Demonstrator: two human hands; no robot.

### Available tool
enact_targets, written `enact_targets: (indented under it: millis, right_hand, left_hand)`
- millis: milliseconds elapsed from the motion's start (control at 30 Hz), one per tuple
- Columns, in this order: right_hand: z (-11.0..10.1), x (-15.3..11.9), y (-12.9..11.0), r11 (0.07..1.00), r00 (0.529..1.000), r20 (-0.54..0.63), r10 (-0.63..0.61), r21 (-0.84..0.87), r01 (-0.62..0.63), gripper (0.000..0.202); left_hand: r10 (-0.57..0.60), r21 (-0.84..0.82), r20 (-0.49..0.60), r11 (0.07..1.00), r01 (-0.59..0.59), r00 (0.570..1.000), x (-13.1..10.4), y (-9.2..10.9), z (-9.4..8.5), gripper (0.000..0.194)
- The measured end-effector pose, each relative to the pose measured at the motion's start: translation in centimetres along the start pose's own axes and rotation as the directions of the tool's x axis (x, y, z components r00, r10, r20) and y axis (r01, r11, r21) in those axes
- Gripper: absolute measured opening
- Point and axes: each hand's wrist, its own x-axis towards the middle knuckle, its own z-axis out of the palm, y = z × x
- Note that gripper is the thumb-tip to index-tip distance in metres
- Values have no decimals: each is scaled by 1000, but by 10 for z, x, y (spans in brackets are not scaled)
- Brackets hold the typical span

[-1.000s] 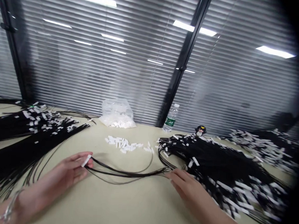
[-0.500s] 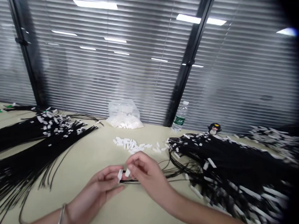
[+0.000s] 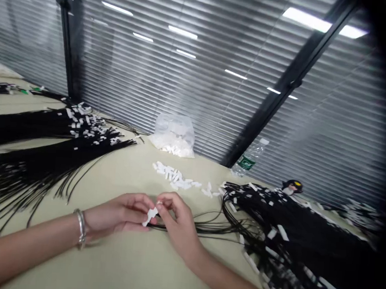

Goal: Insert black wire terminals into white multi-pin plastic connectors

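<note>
My left hand [image 3: 132, 213], with a silver bangle at the wrist, is closed on a white connector [image 3: 148, 216] over the table. My right hand [image 3: 176, 218] pinches a small white piece [image 3: 159, 203] against the upper end of that connector. Thin black cables [image 3: 207, 228] run from between my hands to the right, under my right hand. Just beyond my hands lies a loose pile of small white pieces [image 3: 174, 176]. How the two held pieces join is too small to make out.
A clear bag of white pieces [image 3: 175, 136] stands at the back, with a water bottle [image 3: 249, 158] and penguin figure [image 3: 292, 186] to its right. Black cable bundles with white ends lie left [image 3: 40, 151] and right [image 3: 319, 232] on the table [image 3: 112, 262].
The view has tilted and shifted. My hands have come closer together, and the white piece in my right hand now meets the connector in my left hand.
</note>
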Motion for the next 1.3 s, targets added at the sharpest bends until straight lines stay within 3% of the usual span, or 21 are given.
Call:
enact_targets:
  millis: [467, 833, 1033, 1300]
  right_hand:
    - [-1, -7, -2, 992, 990, -60, -128, 4, 129, 8]
    - [-1, -8, -5, 984, 984, -37, -174, -30, 173, 7]
    - [-2, -8, -6, 985, 986, -39, -165, -61, 162, 5]
    - [-2, -11, -10, 978, 988, 3, -156, -136, 155, 5]
  left_hand:
    - [24, 145, 75, 989, -34, 997, 5, -7, -8, 20]
    - [70, 219, 101, 972, -90, 992, 6, -10, -9, 16]
    - [281, 452, 75, 845, -284, 957, 5, -16, -3, 11]
    - [366, 708, 30, 649, -278, 930, -2, -17, 4, 11]
